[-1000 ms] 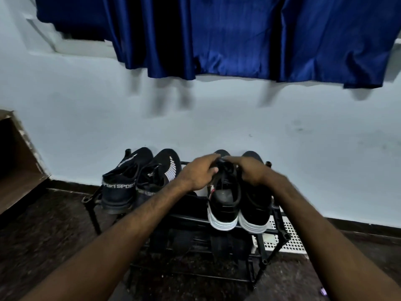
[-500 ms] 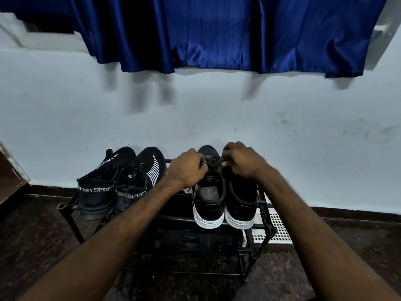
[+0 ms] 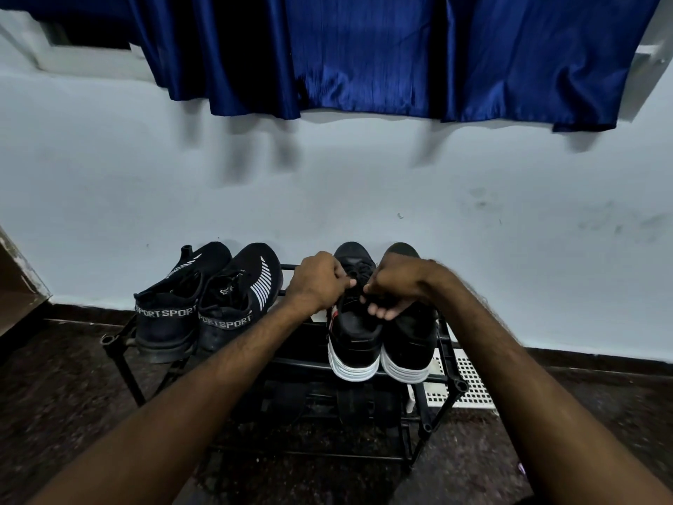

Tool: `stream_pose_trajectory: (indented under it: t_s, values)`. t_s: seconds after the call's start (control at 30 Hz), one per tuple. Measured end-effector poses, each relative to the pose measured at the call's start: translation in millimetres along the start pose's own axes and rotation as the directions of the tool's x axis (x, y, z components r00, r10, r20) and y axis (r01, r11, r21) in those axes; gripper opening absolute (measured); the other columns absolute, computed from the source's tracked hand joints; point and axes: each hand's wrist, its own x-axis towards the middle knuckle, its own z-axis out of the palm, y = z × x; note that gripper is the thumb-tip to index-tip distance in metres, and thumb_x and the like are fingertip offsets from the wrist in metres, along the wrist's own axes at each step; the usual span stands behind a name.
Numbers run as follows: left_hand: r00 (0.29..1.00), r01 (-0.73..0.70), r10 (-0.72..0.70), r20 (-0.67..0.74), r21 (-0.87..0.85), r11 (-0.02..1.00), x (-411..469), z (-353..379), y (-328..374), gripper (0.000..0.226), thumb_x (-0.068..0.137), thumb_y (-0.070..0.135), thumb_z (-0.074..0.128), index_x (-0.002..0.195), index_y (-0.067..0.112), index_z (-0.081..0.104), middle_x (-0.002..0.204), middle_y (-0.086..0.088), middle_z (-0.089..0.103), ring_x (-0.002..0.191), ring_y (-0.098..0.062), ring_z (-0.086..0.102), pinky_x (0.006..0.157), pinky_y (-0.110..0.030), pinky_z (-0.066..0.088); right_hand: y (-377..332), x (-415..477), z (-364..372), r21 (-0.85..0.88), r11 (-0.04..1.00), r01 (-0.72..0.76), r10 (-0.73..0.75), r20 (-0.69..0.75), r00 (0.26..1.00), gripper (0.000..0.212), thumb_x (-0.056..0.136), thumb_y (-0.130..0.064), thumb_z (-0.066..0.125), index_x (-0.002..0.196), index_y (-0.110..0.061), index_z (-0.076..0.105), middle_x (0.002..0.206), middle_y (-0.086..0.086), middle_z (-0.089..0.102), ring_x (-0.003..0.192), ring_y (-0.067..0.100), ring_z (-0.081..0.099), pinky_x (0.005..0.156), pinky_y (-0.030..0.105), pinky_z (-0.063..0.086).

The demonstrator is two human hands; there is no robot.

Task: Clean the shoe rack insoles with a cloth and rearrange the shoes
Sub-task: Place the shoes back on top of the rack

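A black metal shoe rack [image 3: 120,344] stands against the pale wall. On its top shelf at the right sit two black sneakers with white soles, the left one [image 3: 355,344] and the right one [image 3: 409,344], heels toward me. My left hand [image 3: 318,282] and my right hand [image 3: 393,287] are closed over the laces of the left sneaker, fingers pinched together. At the left of the shelf stands a black pair marked SPORT [image 3: 204,304]. No cloth is in view.
Dark footwear [image 3: 360,402] lies on the lower shelf in shadow. A white perforated panel [image 3: 469,388] leans behind the rack's right side. A blue curtain [image 3: 364,56] hangs above. A wooden edge [image 3: 18,286] is at the far left. The floor is dark stone.
My hands have drawn closer together over the left sneaker's laces. The camera view has shifted slightly, with the rack sitting a little further left in frame.
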Motion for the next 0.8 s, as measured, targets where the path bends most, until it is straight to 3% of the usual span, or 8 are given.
stream_pose_trajectory:
  t_s: [0.1, 0.2, 0.3, 0.4, 0.5, 0.6, 0.7, 0.8]
  values:
    - [0.991, 0.130, -0.108, 0.079, -0.371, 0.919, -3, -7, 12, 0.016, 0.081, 0.020, 0.080, 0.073, 0.007, 0.075, 0.059, -0.005, 0.065, 0.049, -0.018, 0.056, 0.053, -0.028, 0.051, 5, 5, 8, 0.237, 0.969, -0.071, 0.057, 0.067, 0.996, 0.030, 0.104, -0.009, 0.036, 0.104, 0.009, 0.060, 0.088, 0.022, 0.071, 0.073, 0.026, 0.070, 0.070, 0.030, 0.061]
    - [0.980, 0.192, -0.143, 0.140, -0.446, 0.874, -7, -7, 19, 0.008, 0.081, 0.011, 0.079, 0.079, 0.005, 0.073, 0.063, -0.011, 0.068, 0.054, -0.022, 0.063, 0.049, -0.027, 0.052, 11, 10, -2, 0.487, 0.861, -0.149, 0.050, 0.211, 0.976, 0.037, 0.105, -0.015, 0.028, 0.108, 0.002, 0.061, 0.101, 0.024, 0.068, 0.083, 0.031, 0.070, 0.082, 0.034, 0.057]
    - [0.984, 0.165, -0.118, 0.135, -0.419, 0.893, -12, -2, 20, 0.007, 0.081, 0.006, 0.079, 0.080, 0.007, 0.072, 0.067, -0.012, 0.071, 0.058, -0.020, 0.069, 0.045, -0.026, 0.052, 18, 15, -8, 0.600, 0.772, -0.211, 0.019, 0.310, 0.951, 0.051, 0.106, -0.037, 0.026, 0.113, -0.001, 0.061, 0.104, 0.023, 0.069, 0.087, 0.033, 0.070, 0.079, 0.035, 0.059]
    - [0.986, 0.077, -0.022, 0.165, -0.332, 0.940, -14, -5, 19, 0.004, 0.084, 0.005, 0.075, 0.087, 0.007, 0.074, 0.071, -0.011, 0.074, 0.058, -0.020, 0.070, 0.046, -0.026, 0.051, 18, 19, 1, 0.525, 0.842, -0.126, 0.029, 0.190, 0.981, 0.054, 0.101, -0.052, 0.038, 0.110, -0.005, 0.063, 0.099, 0.020, 0.068, 0.077, 0.030, 0.069, 0.069, 0.032, 0.061]
    - [0.945, 0.019, 0.066, 0.320, -0.256, 0.967, -11, -23, 12, 0.014, 0.087, 0.001, 0.068, 0.094, 0.009, 0.077, 0.081, -0.011, 0.076, 0.047, -0.013, 0.064, 0.041, -0.021, 0.045, 17, 23, 11, 0.529, 0.847, -0.057, 0.040, 0.043, 0.998, 0.034, 0.095, -0.039, 0.059, 0.102, -0.006, 0.064, 0.094, 0.015, 0.066, 0.079, 0.024, 0.066, 0.072, 0.034, 0.060]
    - [0.902, -0.008, 0.148, 0.405, -0.328, 0.945, -13, -41, 5, 0.020, 0.087, -0.004, 0.067, 0.088, 0.013, 0.077, 0.091, -0.014, 0.076, 0.041, -0.008, 0.056, 0.042, -0.018, 0.043, 17, 23, 16, 0.570, 0.820, -0.059, 0.064, 0.012, 0.998, 0.018, 0.094, -0.022, 0.064, 0.089, -0.004, 0.064, 0.082, 0.011, 0.063, 0.067, 0.020, 0.067, 0.060, 0.030, 0.061]
    - [0.954, -0.070, 0.155, 0.257, -0.312, 0.948, -8, -47, -2, 0.023, 0.083, -0.004, 0.070, 0.073, 0.017, 0.072, 0.087, -0.010, 0.077, 0.043, -0.012, 0.059, 0.046, -0.020, 0.042, 13, 23, 21, 0.582, 0.810, -0.071, 0.078, 0.013, 0.997, 0.012, 0.093, -0.006, 0.063, 0.098, 0.005, 0.064, 0.083, 0.014, 0.069, 0.059, 0.021, 0.070, 0.050, 0.030, 0.059]
    - [0.991, -0.087, 0.093, 0.091, -0.064, 0.994, 1, -38, -14, 0.022, 0.077, 0.006, 0.078, 0.071, 0.027, 0.071, 0.079, 0.009, 0.075, 0.068, -0.009, 0.070, 0.076, -0.034, 0.057, 10, 23, 20, 0.547, 0.830, -0.107, 0.104, 0.036, 0.994, 0.022, 0.094, -0.001, 0.059, 0.112, 0.010, 0.062, 0.084, 0.016, 0.071, 0.061, 0.022, 0.072, 0.050, 0.029, 0.058]
